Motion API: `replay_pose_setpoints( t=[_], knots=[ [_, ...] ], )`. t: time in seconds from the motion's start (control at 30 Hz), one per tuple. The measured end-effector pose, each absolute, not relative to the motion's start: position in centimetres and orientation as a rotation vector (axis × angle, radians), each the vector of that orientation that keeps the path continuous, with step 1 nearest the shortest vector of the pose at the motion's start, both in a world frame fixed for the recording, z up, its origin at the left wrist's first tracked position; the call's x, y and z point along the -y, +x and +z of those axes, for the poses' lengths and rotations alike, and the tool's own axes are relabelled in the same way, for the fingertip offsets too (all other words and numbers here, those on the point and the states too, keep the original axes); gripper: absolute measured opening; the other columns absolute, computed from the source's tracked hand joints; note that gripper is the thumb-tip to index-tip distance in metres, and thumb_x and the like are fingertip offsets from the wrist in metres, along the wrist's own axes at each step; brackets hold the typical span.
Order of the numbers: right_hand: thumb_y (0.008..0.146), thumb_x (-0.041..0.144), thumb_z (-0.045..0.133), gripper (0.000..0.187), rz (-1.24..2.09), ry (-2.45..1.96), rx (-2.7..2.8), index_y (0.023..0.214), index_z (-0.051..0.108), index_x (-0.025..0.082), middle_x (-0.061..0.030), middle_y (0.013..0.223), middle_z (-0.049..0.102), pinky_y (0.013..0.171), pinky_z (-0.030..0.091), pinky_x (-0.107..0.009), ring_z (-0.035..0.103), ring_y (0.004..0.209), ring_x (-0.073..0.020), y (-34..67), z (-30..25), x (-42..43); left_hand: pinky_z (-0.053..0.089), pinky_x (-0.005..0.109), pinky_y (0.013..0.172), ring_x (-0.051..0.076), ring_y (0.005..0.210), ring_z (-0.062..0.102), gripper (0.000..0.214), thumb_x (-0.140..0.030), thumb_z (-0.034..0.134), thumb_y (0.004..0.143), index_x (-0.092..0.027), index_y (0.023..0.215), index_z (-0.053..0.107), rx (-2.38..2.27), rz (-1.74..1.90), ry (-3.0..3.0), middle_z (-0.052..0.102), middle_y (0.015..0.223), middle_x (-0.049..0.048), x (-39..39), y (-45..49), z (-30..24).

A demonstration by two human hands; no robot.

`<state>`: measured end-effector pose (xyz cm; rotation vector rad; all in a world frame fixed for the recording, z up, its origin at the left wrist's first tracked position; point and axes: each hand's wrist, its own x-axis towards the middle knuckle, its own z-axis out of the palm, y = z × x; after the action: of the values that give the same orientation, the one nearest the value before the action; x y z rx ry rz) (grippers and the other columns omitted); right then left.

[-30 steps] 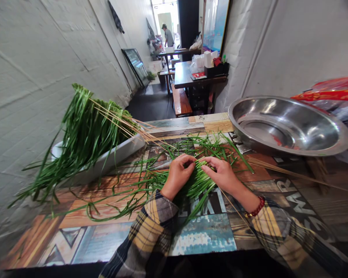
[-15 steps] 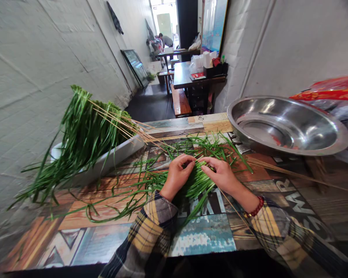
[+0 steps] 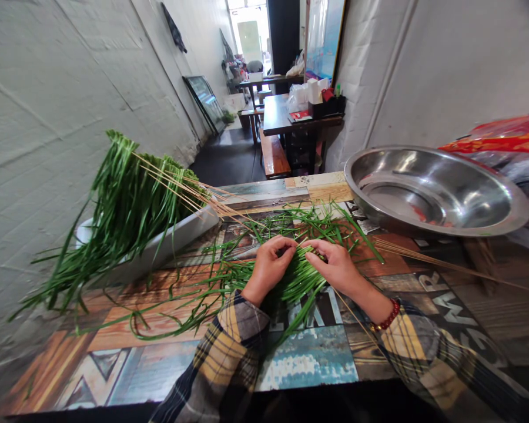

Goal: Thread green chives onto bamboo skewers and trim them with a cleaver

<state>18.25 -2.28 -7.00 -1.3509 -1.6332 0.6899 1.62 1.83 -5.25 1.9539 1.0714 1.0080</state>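
Going in close here, pinching with the left hand [image 3: 274,262], apparently at the pale ends of the green stalks [image 3: 303,281], and gripping a thin skewer [image 3: 356,317] in the right hand [image 3: 332,264], slanting it out below the palm. Bringing both sets of fingertips almost together, probably to steady such slim stuff, but hiding the exact contact point. Resting the bunch on the surface [image 3: 308,361], beneath and between the hands, presumably to spare the fingers its weight. Scattering loose greens [image 3: 317,220] just beyond, likely for easy reach. Over at left, using a white tray [image 3: 189,229] to carry a drooping row of skewered greens [image 3: 145,200], pointing bare sticks inward and trailing leaf tips over the side, perhaps against crushing. And at right, parking spare skewers [image 3: 405,250] in front of the metal basin [image 3: 467,188], seemingly handy, and setting that basin farther out, probably for elbow room.
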Motion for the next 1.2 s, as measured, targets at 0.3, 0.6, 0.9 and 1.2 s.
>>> replay_pose_setpoints(
  t=[0.3,0.6,0.9,1.2],
  knots=[
    [0.081,0.024,0.055,0.043,0.736,-1.342,1.578,0.123,0.053,0.017,0.0052,0.064,0.051,0.061,0.041,-0.023,0.048,0.059,-0.0111,18.3,-7.2,2.3,0.042,0.024,0.068,0.014,0.073,0.056,0.012,-0.018,0.056,0.082,-0.016,0.076,0.067,-1.048,0.985,1.95,0.063,0.075,0.002,-1.8,1.6,-5.2],
    [0.081,0.026,0.055,0.022,0.712,-1.332,1.589,0.101,0.057,0.018,0.0033,0.069,0.057,0.063,0.041,-0.023,0.053,0.063,-0.0116,18.3,-7.6,2.1,0.041,0.024,0.068,0.013,0.072,0.055,0.013,-0.015,0.055,0.082,-0.015,0.074,0.066,-1.018,0.902,1.986,0.061,0.073,0.0017,-1.6,1.6,-4.8],
    [0.08,0.029,0.054,0.03,0.659,-1.455,1.664,0.108,0.061,0.017,0.0021,0.068,0.055,0.063,0.04,-0.025,0.051,0.063,-0.013,18.6,-7.6,2.0,0.044,0.027,0.074,0.016,0.082,0.059,0.017,-0.014,0.051,0.085,-0.016,0.09,0.067,-1.259,0.963,2.137,0.065,0.087,0.0056,-3.1,0.6,-6.0],
    [0.081,0.027,0.053,0.022,0.681,-1.467,1.784,0.096,0.063,0.016,0.0018,0.067,0.052,0.061,0.038,-0.025,0.049,0.063,-0.0129,18.9,-7.3,2.3,0.045,0.033,0.08,0.021,0.09,0.056,0.017,-0.019,0.062,0.078,-0.019,0.095,0.064,-1.51,0.603,2.471,0.06,0.093,0.0059,-2.9,0.2,-6.3]
  ],
)
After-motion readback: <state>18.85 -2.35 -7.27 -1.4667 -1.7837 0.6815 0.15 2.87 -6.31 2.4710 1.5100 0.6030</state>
